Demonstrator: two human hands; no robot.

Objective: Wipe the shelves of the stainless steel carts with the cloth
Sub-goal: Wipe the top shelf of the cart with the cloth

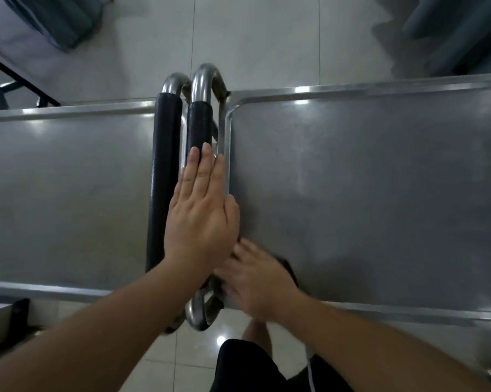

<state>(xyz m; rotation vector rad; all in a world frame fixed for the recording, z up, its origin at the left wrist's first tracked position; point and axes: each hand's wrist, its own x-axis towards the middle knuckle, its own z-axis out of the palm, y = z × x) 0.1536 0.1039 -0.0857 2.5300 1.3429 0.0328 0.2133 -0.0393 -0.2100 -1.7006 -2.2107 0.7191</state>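
Wiping two carts side by side.
Left cart shelf [68, 193] shows no wipe marks; left hand [201, 210] rests flat, fingers together, on the handle [199, 125]; blurred right hand [258, 281], grip unclear, presses dark cloth [288, 268] on the right shelf's [380, 193] near-left corner, mostly unwiped.

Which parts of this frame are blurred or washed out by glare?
Head view: the right hand and the dark cloth under it are motion-blurred; the left hand is sharp. Bright glare spots dot the cart rims, and wide-angle distortion bends the shelf edges.
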